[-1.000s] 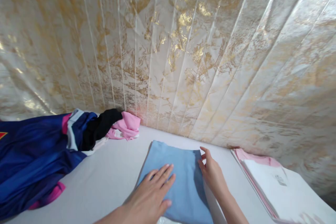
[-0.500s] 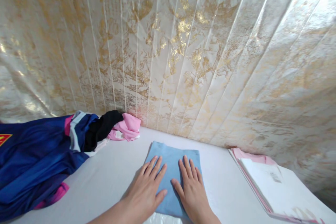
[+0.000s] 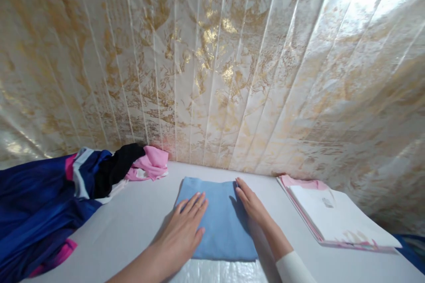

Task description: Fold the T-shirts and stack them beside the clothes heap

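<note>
A folded light-blue cloth garment [image 3: 222,225] lies flat in front of me, with small uneven spots along its far edge. My left hand [image 3: 181,227] rests palm down on its left side, fingers stretched out. At the garment's far right corner is my right hand [image 3: 252,203], turned on its side, with its extended fingertips touching the edge. A white sleeve shows at the right forearm. Under the near edge of the garment, a shiny silvery sheet [image 3: 221,272] shows.
To the left lies a heap of clothes: a dark-blue garment [image 3: 36,199], a black piece [image 3: 114,168] and a pink piece [image 3: 154,161]. A stack of folded white and pink garments [image 3: 335,212] sits at right. Behind the white table [image 3: 126,221] stands a gold-patterned wall covering [image 3: 206,97].
My right hand has lifted off the middle of the blue garment and moved to its far right corner. My left hand stays on the left side. The view has shifted slightly right.
</note>
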`<state>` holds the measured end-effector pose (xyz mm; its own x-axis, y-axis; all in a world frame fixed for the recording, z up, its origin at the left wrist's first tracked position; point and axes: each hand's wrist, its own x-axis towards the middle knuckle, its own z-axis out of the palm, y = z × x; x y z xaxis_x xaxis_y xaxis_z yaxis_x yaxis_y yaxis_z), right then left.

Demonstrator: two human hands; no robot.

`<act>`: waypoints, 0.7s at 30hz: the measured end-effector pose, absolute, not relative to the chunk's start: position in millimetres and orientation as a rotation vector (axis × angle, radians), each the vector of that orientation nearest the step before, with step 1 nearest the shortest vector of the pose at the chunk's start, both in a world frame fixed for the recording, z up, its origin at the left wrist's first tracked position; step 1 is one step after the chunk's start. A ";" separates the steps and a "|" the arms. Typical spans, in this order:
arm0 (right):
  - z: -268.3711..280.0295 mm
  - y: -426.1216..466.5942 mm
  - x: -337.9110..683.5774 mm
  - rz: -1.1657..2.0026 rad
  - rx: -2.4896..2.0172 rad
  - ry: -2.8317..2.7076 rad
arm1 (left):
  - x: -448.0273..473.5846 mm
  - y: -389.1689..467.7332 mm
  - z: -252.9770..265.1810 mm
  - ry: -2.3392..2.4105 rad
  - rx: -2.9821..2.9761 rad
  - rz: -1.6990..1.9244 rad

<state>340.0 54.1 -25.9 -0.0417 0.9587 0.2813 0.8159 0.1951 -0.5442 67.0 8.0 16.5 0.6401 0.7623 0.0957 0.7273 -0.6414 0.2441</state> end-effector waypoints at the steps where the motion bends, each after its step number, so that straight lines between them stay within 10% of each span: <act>1: -24.3 60.0 347.8 0.318 -1.645 -1.892 | 73.6 6.3 17.0 1.137 2.709 0.306; 8: -25.0 74.2 350.1 0.277 -1.671 -2.078 | 122.0 -18.7 -17.6 0.425 2.865 0.289; 21: -16.3 70.8 324.9 0.066 -1.966 -2.115 | 95.4 -8.4 -8.9 0.668 2.747 0.253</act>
<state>324.9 70.8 -16.3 -0.0563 0.9866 0.1529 0.9752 0.0872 -0.2033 95.4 -8.4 -8.9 0.8762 0.4718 0.0984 0.4184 -0.8460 0.3305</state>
